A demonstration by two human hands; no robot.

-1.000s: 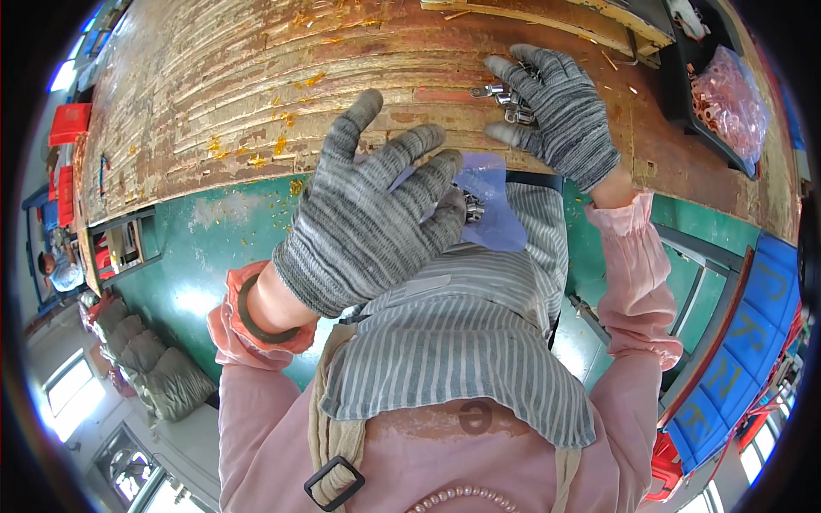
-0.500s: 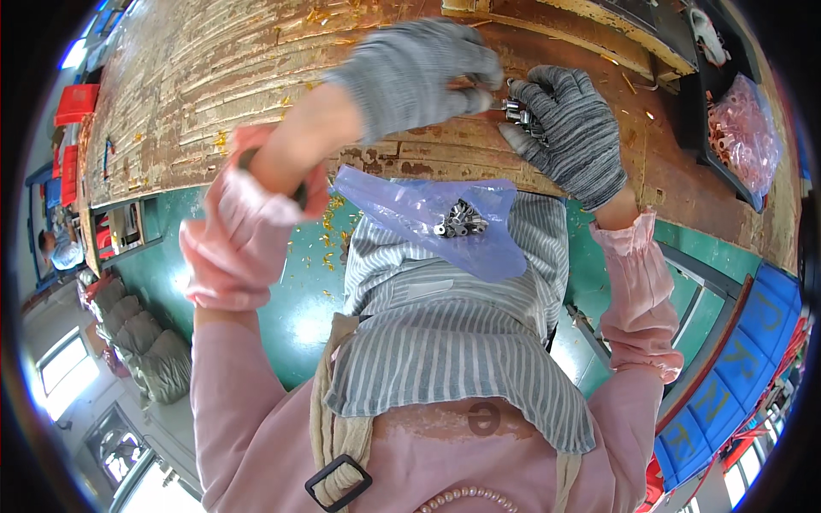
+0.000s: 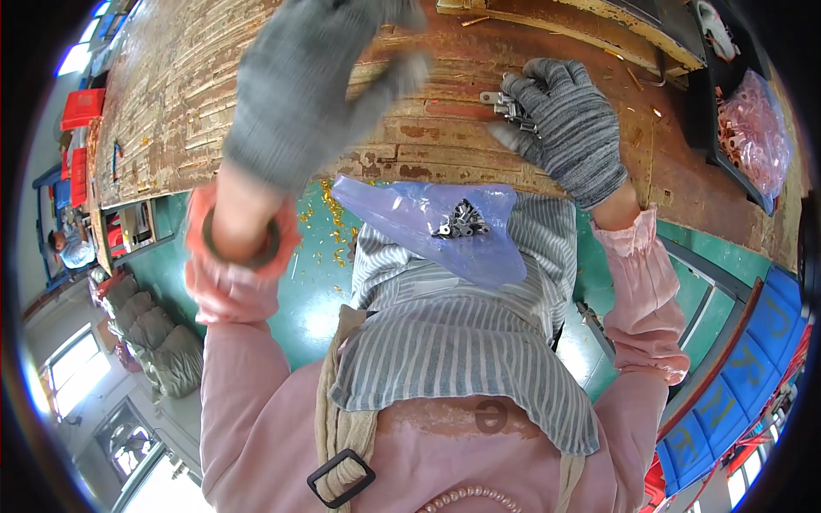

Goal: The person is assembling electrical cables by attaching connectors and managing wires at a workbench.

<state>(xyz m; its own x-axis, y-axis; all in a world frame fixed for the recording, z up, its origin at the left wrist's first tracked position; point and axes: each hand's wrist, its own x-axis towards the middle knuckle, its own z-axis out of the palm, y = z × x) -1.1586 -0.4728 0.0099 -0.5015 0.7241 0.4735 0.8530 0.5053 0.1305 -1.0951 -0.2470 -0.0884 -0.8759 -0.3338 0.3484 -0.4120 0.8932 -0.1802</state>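
My left hand (image 3: 295, 94), in a grey knit glove, is raised over the left part of the worn wooden bench (image 3: 188, 111). Motion blurs it, but its thumb stands apart from the fingers and nothing shows between them. Over the bench's near part, my gloved right hand (image 3: 569, 128) has its fingers curled round several silvery metal cable lugs (image 3: 511, 109), whose ends stick out between thumb and fingers. On my lap, over a striped apron (image 3: 462, 368), lies an opened bluish plastic bag (image 3: 402, 214) with a small heap of similar lugs (image 3: 463, 222) on it.
A black tray (image 3: 703, 103) at the right holds a clear bag of copper-coloured pieces (image 3: 753, 128). A wooden ledge (image 3: 564, 30) runs along the bench's far side. Blue bins (image 3: 727, 385) stand at lower right, red bins (image 3: 83, 109) at far left. Yellow scraps litter the green floor (image 3: 321, 282).
My left hand has moved left and up, away from my right hand, its thumb and fingers now wider apart. My right hand stays nearly in place, still round the cable lugs.
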